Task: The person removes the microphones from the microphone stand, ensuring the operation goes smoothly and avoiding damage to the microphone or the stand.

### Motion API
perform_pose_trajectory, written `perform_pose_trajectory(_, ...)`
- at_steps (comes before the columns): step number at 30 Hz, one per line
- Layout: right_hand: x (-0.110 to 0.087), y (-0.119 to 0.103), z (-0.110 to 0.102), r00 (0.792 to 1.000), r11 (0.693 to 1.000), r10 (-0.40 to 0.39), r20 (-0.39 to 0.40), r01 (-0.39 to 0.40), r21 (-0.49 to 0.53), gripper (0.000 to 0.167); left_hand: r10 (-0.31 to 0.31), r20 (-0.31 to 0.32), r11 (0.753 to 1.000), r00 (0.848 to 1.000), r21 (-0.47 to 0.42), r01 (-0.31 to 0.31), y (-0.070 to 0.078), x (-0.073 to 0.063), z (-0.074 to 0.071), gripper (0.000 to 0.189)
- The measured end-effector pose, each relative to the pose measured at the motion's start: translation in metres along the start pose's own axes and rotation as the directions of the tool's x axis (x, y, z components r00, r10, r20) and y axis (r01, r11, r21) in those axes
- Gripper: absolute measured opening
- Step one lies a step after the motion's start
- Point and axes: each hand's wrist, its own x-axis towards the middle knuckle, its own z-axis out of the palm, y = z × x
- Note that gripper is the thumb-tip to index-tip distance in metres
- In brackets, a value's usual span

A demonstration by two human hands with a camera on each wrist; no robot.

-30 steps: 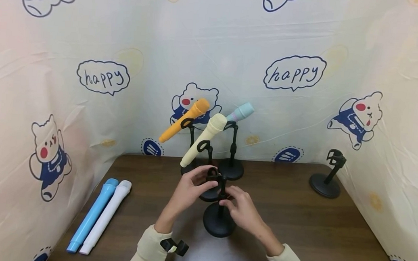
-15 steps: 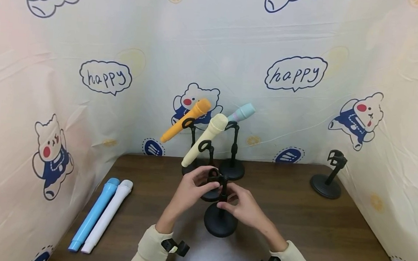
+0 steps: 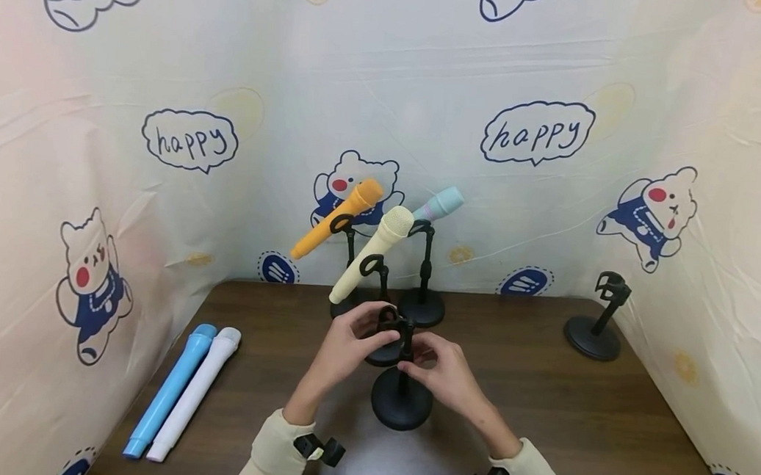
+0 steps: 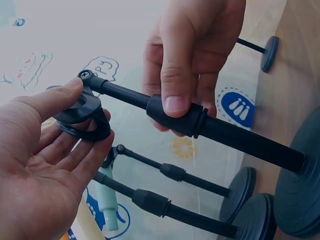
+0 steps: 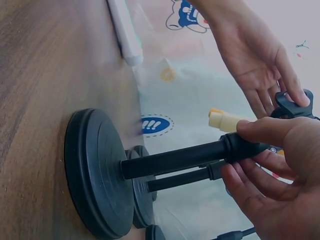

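A black desktop microphone stand (image 3: 402, 401) stands upright near the middle of the table, its round base flat on the wood. At its top, my left hand (image 3: 347, 342) holds the clip (image 4: 82, 112) between thumb and fingers. Lower down, my right hand (image 3: 447, 374) pinches the thick collar (image 4: 172, 115) on the pole, thumb on one side and fingers on the other. The clip has no microphone in it. Just behind is another stand carrying a cream microphone (image 3: 376, 252), partly hidden by my left hand and the front stand.
Farther back, two stands bear an orange microphone (image 3: 338, 218) and a pale blue microphone (image 3: 441, 203). A blue microphone (image 3: 171, 392) and a white microphone (image 3: 196, 394) lie side by side at the left. One more stand (image 3: 596, 326) is at the back right, against the printed curtain.
My right hand's thumb and fingers have shifted slightly around the collar. My left hand keeps its hold on the clip, and the stand stays in place.
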Motion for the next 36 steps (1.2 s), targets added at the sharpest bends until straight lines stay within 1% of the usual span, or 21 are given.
perform_pose_trajectory(7, -0.0013, -0.0002, 0.0012, 0.997, 0.998, -0.064, 0.044, 0.064, 0.019, 0.032, -0.004, -0.001, 1.000, 1.000, -0.004, 0.004, 0.0027, -0.0001, -0.0002, 0.042)
perform_pose_trajectory(11, -0.0007, 0.0004, 0.0025, 0.996, 0.997, -0.072, 0.055, 0.070, 0.026, 0.033, -0.006, 0.001, 1.000, 1.000, -0.003, 0.006, 0.0025, -0.0004, -0.0009, 0.042)
perform_pose_trajectory(15, 0.0006, 0.0000, 0.0034, 0.998, 0.999, -0.036, 0.051, 0.035, 0.017, 0.038, -0.005, 0.003, 1.000, 1.000, -0.006, 0.005, 0.0024, -0.0011, -0.0013, 0.042)
perform_pose_trajectory(18, 0.0015, 0.0001, 0.0038, 0.999, 1.000, 0.016, 0.038, -0.016, 0.003, 0.045, -0.003, 0.003, 1.000, 1.000, -0.003, 0.003, 0.0020, -0.0011, -0.0013, 0.042)
perform_pose_trajectory(22, 0.0021, 0.0018, 0.0037, 0.997, 0.997, 0.078, 0.003, -0.078, 0.002, 0.040, -0.001, -0.002, 1.000, 1.000, 0.003, 0.001, 0.0012, -0.0011, -0.0009, 0.042)
perform_pose_trajectory(24, 0.0017, 0.0028, 0.0034, 0.996, 0.996, 0.085, -0.009, -0.085, 0.007, 0.035, -0.003, -0.006, 1.000, 1.000, 0.009, 0.003, 0.0011, -0.0014, -0.0006, 0.042)
perform_pose_trajectory(25, 0.0014, 0.0035, 0.0033, 0.997, 0.997, 0.076, -0.011, -0.076, 0.007, 0.033, -0.003, -0.009, 1.000, 1.000, 0.008, 0.003, 0.0010, -0.0015, -0.0006, 0.042)
perform_pose_trajectory(28, -0.0006, 0.0048, 0.0021, 1.000, 1.000, 0.012, 0.006, -0.012, 0.017, 0.030, -0.001, -0.008, 1.000, 1.000, 0.007, 0.001, 0.0013, -0.0013, -0.0003, 0.042)
perform_pose_trajectory(32, -0.0032, 0.0057, 0.0012, 0.997, 0.996, -0.074, 0.036, 0.072, 0.052, 0.034, -0.003, -0.004, 1.000, 1.000, -0.001, 0.003, 0.0027, -0.0010, -0.0001, 0.041)
perform_pose_trajectory(36, -0.0038, 0.0060, 0.0017, 0.993, 0.992, -0.106, 0.048, 0.102, 0.078, 0.037, -0.017, -0.007, 1.000, 1.000, -0.003, 0.017, 0.0038, -0.0013, -0.0005, 0.041)
